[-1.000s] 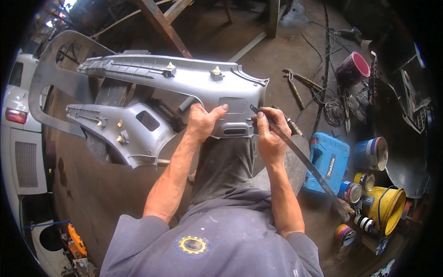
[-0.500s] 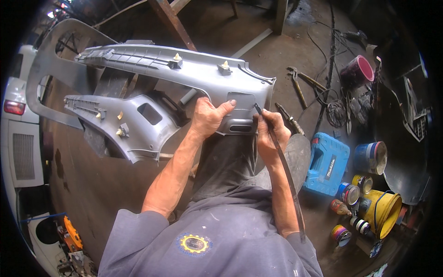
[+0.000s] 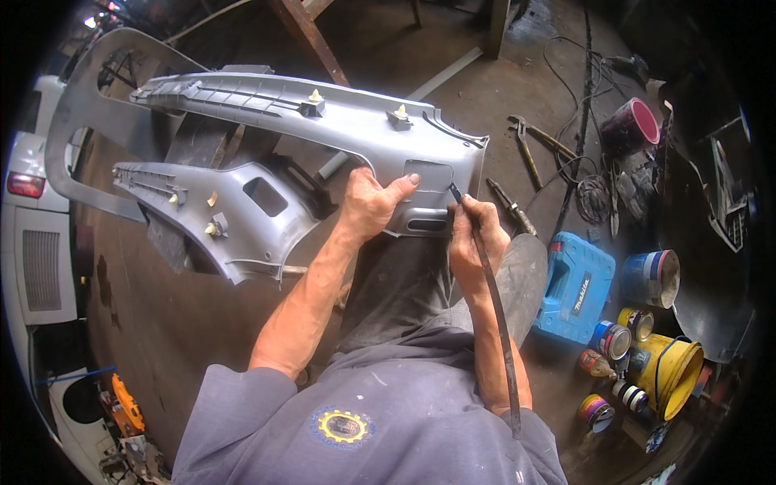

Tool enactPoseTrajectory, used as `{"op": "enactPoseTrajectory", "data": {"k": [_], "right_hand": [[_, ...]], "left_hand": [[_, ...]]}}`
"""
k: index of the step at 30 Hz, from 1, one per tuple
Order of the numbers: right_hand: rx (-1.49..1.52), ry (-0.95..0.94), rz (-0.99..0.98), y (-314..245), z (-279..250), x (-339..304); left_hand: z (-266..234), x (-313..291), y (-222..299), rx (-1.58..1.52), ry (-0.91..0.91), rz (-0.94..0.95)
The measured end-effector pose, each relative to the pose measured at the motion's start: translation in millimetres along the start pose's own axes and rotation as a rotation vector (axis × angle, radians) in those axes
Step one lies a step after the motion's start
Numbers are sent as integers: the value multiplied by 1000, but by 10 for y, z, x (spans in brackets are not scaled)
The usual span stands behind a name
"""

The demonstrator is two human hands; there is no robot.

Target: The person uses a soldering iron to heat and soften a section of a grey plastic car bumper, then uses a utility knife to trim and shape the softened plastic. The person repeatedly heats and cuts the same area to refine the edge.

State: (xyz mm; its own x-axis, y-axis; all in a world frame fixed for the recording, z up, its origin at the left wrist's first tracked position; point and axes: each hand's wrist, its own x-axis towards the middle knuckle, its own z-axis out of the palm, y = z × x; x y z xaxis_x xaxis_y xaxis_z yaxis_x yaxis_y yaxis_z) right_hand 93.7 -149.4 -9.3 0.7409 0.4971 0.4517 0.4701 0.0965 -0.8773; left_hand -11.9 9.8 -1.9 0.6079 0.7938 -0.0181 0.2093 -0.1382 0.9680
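A long silver-grey plastic car trim panel (image 3: 364,133) lies across my lap, its ribbed inner face up. My left hand (image 3: 370,202) is closed around its near edge, thumb on top beside a scored rectangular outline (image 3: 428,171). In my right hand (image 3: 478,234) is a long, thin, dark strip like a saw blade (image 3: 499,323), pinched near one end. The strip's tip touches the panel at the outline's right side, and its tail runs back along my right forearm. To the left lies a second, shorter silver trim panel (image 3: 230,198) with a rectangular opening.
Pliers (image 3: 529,158) and a metal-ended tool (image 3: 511,206) lie on the floor to the right. Beyond my right knee are a blue tool case (image 3: 575,287), several paint cans and a yellow bucket (image 3: 671,376). A grey looped sheet (image 3: 61,162) stands behind the panels, near a white vehicle (image 3: 24,242).
The strip's tail has swung slightly left, while its tip stays at the outline's right side. Both hands keep their grips, and the view has shifted a little.
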Motion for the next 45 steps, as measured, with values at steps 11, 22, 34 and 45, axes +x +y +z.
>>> {"op": "enactPoseTrajectory", "data": {"k": [11, 22, 34, 45], "right_hand": [[-37, -8, -3, -98, 22, 69], [26, 67, -23, -43, 32, -50], [-43, -165, 152, -132, -14, 424], [-78, -199, 218, -270, -142, 362]], "left_hand": [[89, -16, 78, -164, -5, 28], [8, -65, 76, -143, -86, -5], [2, -98, 278, -309, -119, 1], [9, -161, 342, -260, -101, 33]]}}
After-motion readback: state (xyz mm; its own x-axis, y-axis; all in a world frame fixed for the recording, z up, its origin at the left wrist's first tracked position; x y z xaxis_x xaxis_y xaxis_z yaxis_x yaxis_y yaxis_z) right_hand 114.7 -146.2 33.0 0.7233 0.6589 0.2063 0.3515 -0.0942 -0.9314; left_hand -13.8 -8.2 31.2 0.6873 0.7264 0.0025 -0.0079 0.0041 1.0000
